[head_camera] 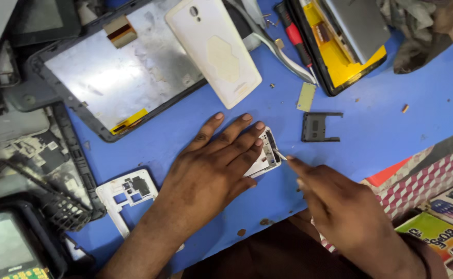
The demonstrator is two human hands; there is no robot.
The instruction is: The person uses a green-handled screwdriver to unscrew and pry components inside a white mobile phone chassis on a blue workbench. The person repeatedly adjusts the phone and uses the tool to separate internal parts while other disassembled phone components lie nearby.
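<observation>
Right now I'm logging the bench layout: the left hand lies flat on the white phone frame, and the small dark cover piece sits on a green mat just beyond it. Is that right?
Not quite: the mat is blue, not green, as the head view shows. The rest holds: the left hand lies flat on the white phone frame, and the small dark cover piece sits just beyond it.

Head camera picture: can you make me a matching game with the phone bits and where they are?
Things:
1. small white phone frame
2. cream plastic phone back cover
3. dark grey square plastic piece
4. red-handled screwdriver

Places:
A. alone on the blue table, right of the hands
B. under the left hand
C. beside the yellow-lined tray
D. leaning on the big silver panel

Pairs: 1-B, 2-D, 3-A, 4-C
</observation>
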